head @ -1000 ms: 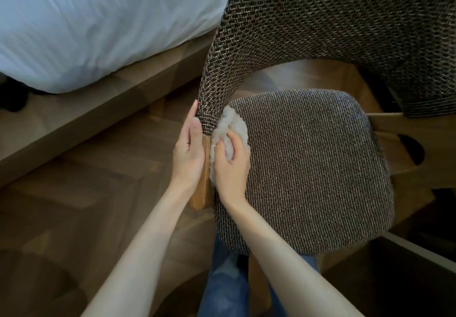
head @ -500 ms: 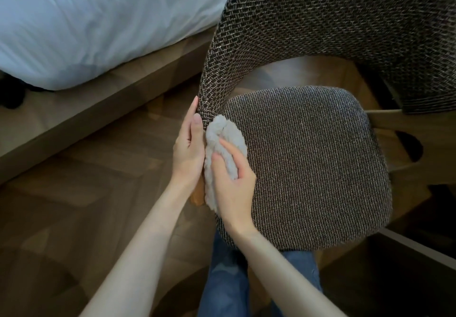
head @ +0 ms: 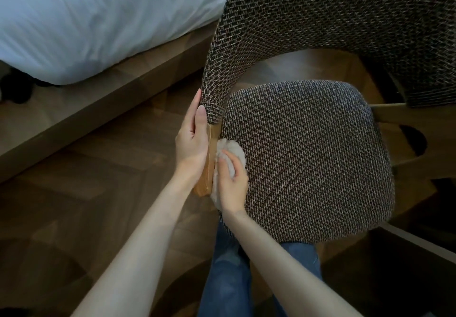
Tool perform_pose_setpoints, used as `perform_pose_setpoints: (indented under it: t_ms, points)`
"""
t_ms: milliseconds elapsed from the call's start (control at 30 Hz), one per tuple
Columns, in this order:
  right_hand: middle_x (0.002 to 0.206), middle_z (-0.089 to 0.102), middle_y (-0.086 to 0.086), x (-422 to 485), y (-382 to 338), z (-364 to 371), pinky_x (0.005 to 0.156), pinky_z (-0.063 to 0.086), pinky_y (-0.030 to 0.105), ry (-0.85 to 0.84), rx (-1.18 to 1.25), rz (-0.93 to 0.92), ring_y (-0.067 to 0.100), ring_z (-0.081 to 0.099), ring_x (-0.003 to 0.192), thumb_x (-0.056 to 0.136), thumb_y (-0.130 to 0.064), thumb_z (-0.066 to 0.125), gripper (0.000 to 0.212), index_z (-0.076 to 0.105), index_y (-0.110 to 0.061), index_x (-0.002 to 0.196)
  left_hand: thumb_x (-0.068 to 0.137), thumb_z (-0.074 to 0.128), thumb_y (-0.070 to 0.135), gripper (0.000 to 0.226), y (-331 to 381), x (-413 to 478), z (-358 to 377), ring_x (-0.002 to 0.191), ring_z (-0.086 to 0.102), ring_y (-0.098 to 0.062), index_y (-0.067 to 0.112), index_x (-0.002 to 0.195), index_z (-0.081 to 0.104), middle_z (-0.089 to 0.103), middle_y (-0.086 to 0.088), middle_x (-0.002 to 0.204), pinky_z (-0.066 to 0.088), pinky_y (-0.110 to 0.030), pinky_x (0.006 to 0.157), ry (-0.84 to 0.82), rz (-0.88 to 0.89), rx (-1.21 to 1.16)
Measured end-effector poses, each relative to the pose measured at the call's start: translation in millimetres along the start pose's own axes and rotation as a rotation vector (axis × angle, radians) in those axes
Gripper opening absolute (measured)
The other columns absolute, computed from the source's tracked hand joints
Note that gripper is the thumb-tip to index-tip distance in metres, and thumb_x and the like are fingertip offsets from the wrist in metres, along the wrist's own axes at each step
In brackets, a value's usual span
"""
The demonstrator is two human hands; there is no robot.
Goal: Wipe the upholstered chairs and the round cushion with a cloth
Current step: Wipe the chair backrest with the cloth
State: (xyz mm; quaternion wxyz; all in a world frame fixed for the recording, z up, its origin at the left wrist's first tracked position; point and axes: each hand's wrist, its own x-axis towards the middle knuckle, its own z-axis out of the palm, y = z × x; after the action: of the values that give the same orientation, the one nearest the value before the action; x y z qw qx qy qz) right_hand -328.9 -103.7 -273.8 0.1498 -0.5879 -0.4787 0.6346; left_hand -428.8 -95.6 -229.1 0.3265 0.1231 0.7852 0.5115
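Jeans (head: 223, 282) show at the bottom edge, below the front of the chair. Just above them, the right hand (head: 233, 181) has its grip clenched on a bunched white cloth (head: 233, 150), pressed against the left edge of the woven brown seat (head: 308, 158), beside a wooden post (head: 206, 178). The left hand (head: 191, 141) lies on the post's outer side, grip released, fingers straight and reaching onto the lower end of the curved backrest (head: 320, 20). Farther left is wooden floor (head: 98, 181), then a bed (head: 86, 20) with white bedding on a wooden frame.
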Motion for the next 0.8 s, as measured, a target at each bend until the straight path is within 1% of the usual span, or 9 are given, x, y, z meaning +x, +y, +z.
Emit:
perform_pose_setpoints:
  t_ms: [100,167,267,333,467,533,700,733,800]
  points:
    - [0.121,0.062,-0.009,-16,-29,1,0.104,0.041,0.025,0.035,0.106,-0.200,0.004,0.054,0.118,0.096,-0.025,0.054,0.021,0.062,-0.041,0.107,0.102,0.031,0.043,0.039,1,0,0,0.116,0.037,0.020,0.043,0.140,0.039,0.044,0.027,0.138,0.030,0.003,0.094,0.008,-0.006,0.023]
    - [0.122,0.061,-0.011,-6,-43,6,0.105,0.040,0.023,0.046,0.118,-0.263,0.002,0.053,0.118,0.096,-0.024,0.053,0.023,0.062,-0.042,0.108,0.103,0.031,0.041,0.040,1,0,0,0.115,0.035,0.021,0.039,0.142,0.039,0.043,0.025,0.139,0.027,0.007,0.090,0.013,-0.003,0.045]
    - [0.128,0.057,0.004,25,-45,14,0.107,0.038,0.031,0.085,0.042,-0.152,0.015,0.051,0.121,0.098,-0.018,0.050,0.026,0.061,-0.022,0.121,0.103,0.030,0.039,0.041,2,-1,1,0.120,0.034,0.018,0.036,0.143,0.038,0.042,0.020,0.144,0.026,0.001,0.096,0.031,0.005,0.065]
    - [0.133,0.055,0.010,44,-34,16,0.108,0.036,0.034,0.038,-0.049,-0.080,0.021,0.048,0.125,0.100,-0.018,0.046,0.032,0.057,-0.013,0.130,0.103,0.029,0.040,0.041,2,0,1,0.123,0.033,0.015,0.038,0.144,0.037,0.040,0.019,0.146,0.026,-0.004,0.099,0.030,0.010,0.071]
    - [0.138,0.051,0.013,77,-20,16,0.110,0.037,0.038,-0.094,-0.180,0.002,0.025,0.048,0.127,0.103,-0.017,0.038,0.038,0.051,-0.014,0.138,0.102,0.028,0.045,0.041,-2,1,3,0.129,0.035,0.007,0.043,0.143,0.035,0.040,0.018,0.147,0.027,-0.015,0.103,0.029,0.006,0.072]
    - [0.137,0.052,0.013,84,-22,16,0.110,0.038,0.038,-0.121,-0.196,0.039,0.026,0.050,0.126,0.103,-0.018,0.037,0.038,0.051,-0.014,0.138,0.102,0.029,0.045,0.041,-2,1,3,0.123,0.033,0.015,0.043,0.143,0.035,0.041,0.020,0.147,0.027,-0.013,0.101,0.035,0.017,0.082]
    - [0.131,0.059,0.008,56,-42,-4,0.106,0.044,0.037,-0.187,-0.022,0.040,0.017,0.056,0.120,0.102,-0.029,0.042,0.037,0.056,-0.012,0.133,0.103,0.032,0.039,0.040,1,1,5,0.114,0.033,0.021,0.037,0.143,0.039,0.043,0.022,0.141,0.026,0.004,0.092,0.073,0.050,0.112]
    - [0.129,0.061,0.007,48,-48,-10,0.105,0.045,0.036,-0.204,0.024,0.037,0.015,0.057,0.118,0.102,-0.029,0.045,0.037,0.057,-0.011,0.131,0.103,0.032,0.037,0.040,2,1,5,0.113,0.033,0.021,0.035,0.143,0.040,0.044,0.021,0.140,0.026,0.005,0.091,0.079,0.055,0.127]
    - [0.124,0.064,0.006,33,-61,-22,0.103,0.047,0.039,-0.247,0.115,0.037,0.016,0.061,0.114,0.101,-0.027,0.048,0.033,0.060,-0.011,0.127,0.103,0.036,0.035,0.040,7,2,6,0.118,0.036,0.016,0.031,0.143,0.042,0.046,0.016,0.142,0.027,-0.003,0.096,0.091,0.052,0.136]
